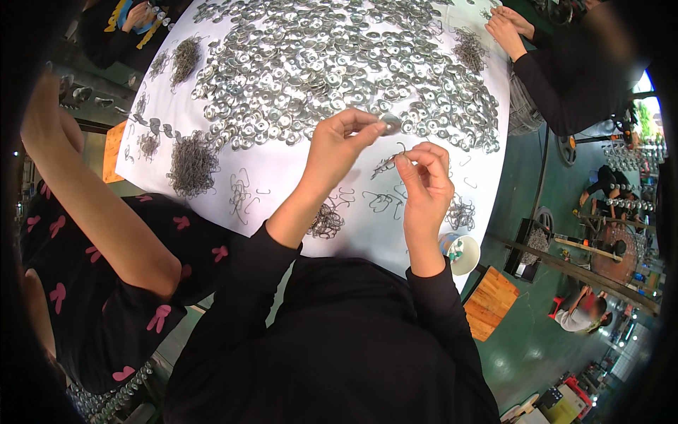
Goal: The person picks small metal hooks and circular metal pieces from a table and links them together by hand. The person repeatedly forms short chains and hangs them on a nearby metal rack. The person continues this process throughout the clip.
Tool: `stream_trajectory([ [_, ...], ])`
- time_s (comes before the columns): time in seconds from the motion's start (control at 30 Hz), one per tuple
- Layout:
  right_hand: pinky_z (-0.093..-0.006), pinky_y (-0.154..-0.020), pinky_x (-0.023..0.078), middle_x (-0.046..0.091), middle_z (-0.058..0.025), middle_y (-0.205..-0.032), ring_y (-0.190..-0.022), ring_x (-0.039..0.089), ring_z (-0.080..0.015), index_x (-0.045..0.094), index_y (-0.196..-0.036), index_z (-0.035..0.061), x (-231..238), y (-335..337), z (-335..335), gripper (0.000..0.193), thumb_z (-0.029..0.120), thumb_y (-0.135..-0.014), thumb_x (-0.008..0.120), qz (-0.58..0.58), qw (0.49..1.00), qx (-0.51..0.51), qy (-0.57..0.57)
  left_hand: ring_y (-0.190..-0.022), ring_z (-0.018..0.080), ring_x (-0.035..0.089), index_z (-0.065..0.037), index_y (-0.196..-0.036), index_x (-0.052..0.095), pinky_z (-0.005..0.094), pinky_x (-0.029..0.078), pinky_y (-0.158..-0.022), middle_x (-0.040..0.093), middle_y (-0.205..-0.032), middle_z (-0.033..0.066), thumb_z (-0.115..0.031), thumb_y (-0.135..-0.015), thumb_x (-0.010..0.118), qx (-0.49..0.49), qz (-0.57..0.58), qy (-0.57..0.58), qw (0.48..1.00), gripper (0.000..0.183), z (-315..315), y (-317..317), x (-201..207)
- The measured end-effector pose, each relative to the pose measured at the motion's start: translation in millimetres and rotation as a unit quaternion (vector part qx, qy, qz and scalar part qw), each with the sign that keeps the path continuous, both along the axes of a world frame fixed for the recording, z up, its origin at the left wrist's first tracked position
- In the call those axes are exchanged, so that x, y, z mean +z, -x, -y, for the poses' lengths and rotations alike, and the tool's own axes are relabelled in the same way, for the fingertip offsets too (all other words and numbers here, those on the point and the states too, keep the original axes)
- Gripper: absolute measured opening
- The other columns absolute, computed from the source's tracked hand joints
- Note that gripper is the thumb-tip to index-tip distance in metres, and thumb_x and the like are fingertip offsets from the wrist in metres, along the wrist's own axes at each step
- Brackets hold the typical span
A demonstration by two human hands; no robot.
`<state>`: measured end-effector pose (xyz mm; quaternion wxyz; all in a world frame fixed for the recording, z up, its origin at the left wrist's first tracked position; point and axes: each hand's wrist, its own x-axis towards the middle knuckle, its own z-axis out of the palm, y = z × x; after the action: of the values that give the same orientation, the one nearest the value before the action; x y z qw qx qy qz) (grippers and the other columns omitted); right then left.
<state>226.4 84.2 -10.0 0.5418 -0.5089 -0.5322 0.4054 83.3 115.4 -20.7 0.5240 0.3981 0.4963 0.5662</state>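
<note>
Between the thumb and fingers of my left hand (pixel 337 147) is a round, shiny metal disc (pixel 391 125), held at the near edge of the big spread of similar discs (pixel 304 81). My right hand (pixel 428 177), a little lower and to the right, has thumb and forefinger pinched on a thin bent wire hook (pixel 402 147). A small cluster of wire hooks (pixel 383 167) shows just left of those fingertips; whether it hangs from them or lies on the table I cannot tell. Loose hooks (pixel 382 202) lie on the white tabletop (pixel 282 185) below.
Hook piles stand at the left (pixel 192 164), near my body (pixel 327 222) and by my right wrist (pixel 461 213). A white cup (pixel 465 256) with small bits inside is at the near right edge. Co-workers' arms show at left (pixel 106 205) and upper right (pixel 507 32). A wooden stool (pixel 491 302) stands lower right.
</note>
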Motion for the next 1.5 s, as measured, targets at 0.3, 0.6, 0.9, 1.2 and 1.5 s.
stream_trajectory([
  [0.3, -0.0248, -0.068, 0.038, 0.055, -0.0018, -0.091, -0.082, 0.050, -0.0121, 0.064, -0.083, 0.0071, -1, 3, 1, 0.010, 0.011, -0.076, 0.071, 0.056, 0.998, 0.013, -0.034, -0.079, 0.0095, 0.062, -0.001, -0.088, 0.066, 0.0231, 0.050, -0.070, 0.067, -0.084, 0.0058, -0.010, -0.083, 0.067, -0.012, -0.123, -0.089, 0.988, 0.010, 32, 0, 35],
  [0.6, -0.0226, -0.062, 0.040, 0.058, -0.0009, -0.090, -0.077, 0.054, -0.0092, 0.066, -0.087, 0.0067, -75, -51, -7, 0.009, 0.010, -0.079, 0.068, 0.145, 0.988, 0.008, 0.054, -0.068, 0.0055, 0.055, -0.003, -0.085, 0.067, 0.0203, 0.044, -0.062, 0.065, -0.080, 0.0007, -0.010, -0.081, 0.069, 0.032, -0.150, -0.091, 0.984, 0.008, 48, 6, 36],
  [0.9, -0.0230, -0.062, 0.041, 0.055, -0.0017, -0.094, -0.078, 0.053, -0.0089, 0.062, -0.093, 0.0059, 2, -2, -5, 0.020, 0.008, -0.076, 0.072, 0.048, 0.989, 0.106, -0.089, -0.072, 0.0054, 0.056, -0.003, -0.088, 0.068, 0.0198, 0.044, -0.065, 0.065, -0.082, 0.0004, -0.008, -0.081, 0.069, 0.038, -0.151, -0.058, 0.986, 0.009, 52, 18, 39],
  [1.2, -0.0362, -0.064, 0.047, 0.059, -0.0080, -0.081, -0.073, 0.060, -0.0232, 0.067, -0.079, 0.0101, -90, -60, -17, 0.005, 0.015, -0.076, 0.067, 0.435, 0.877, 0.193, 0.059, -0.079, 0.0082, 0.058, 0.002, -0.094, 0.065, 0.0209, 0.046, -0.073, 0.065, -0.087, 0.0041, -0.004, -0.082, 0.068, 0.057, -0.123, -0.076, 0.988, 0.013, 51, 27, 40],
  [1.5, -0.0397, -0.062, 0.048, 0.058, -0.0075, -0.085, -0.072, 0.062, -0.0287, 0.057, -0.083, 0.0076, -132, -60, 8, 0.010, 0.015, -0.080, 0.063, 0.548, 0.818, 0.170, 0.032, -0.067, 0.0073, 0.056, -0.004, -0.086, 0.069, 0.0213, 0.044, -0.060, 0.066, -0.081, 0.0018, -0.014, -0.078, 0.071, 0.075, -0.115, -0.074, 0.988, 0.013, 48, 25, 36],
])
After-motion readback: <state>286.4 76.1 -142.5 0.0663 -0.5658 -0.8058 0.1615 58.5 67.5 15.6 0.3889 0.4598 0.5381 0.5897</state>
